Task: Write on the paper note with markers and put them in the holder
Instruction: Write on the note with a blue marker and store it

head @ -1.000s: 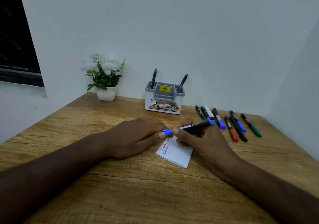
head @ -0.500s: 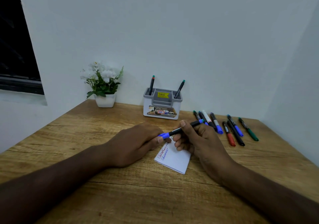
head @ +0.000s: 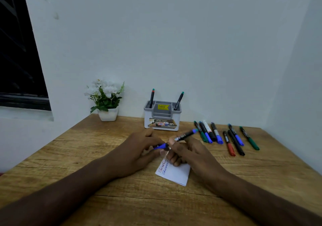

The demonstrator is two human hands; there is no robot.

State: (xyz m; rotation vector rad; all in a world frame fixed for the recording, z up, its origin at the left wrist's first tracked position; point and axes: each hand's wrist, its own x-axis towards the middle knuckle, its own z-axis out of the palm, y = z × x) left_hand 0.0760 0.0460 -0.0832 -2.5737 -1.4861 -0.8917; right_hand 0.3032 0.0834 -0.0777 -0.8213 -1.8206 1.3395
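Observation:
A white paper note [head: 176, 174] with red and blue writing lies on the wooden table [head: 87, 156], partly under my hands. My right hand [head: 190, 153] grips the black barrel of a blue marker [head: 185, 135], which slants up to the right. My left hand [head: 139, 149] pinches the marker's blue cap [head: 161, 146] at its lower end. The grey and white holder [head: 163, 119] stands behind my hands against the wall, with two markers [head: 152, 97] upright in it. Several more markers [head: 226, 137] lie in a row to the right of the holder.
A small white pot of white flowers [head: 106, 102] stands at the back left by the wall. A dark window [head: 19, 51] is on the left wall. White walls close the table in at the back and right.
The camera has tilted up, so everything sits lower in view. The marker has tipped more steeply, its far end raised, and both hands have drawn closer together over the note.

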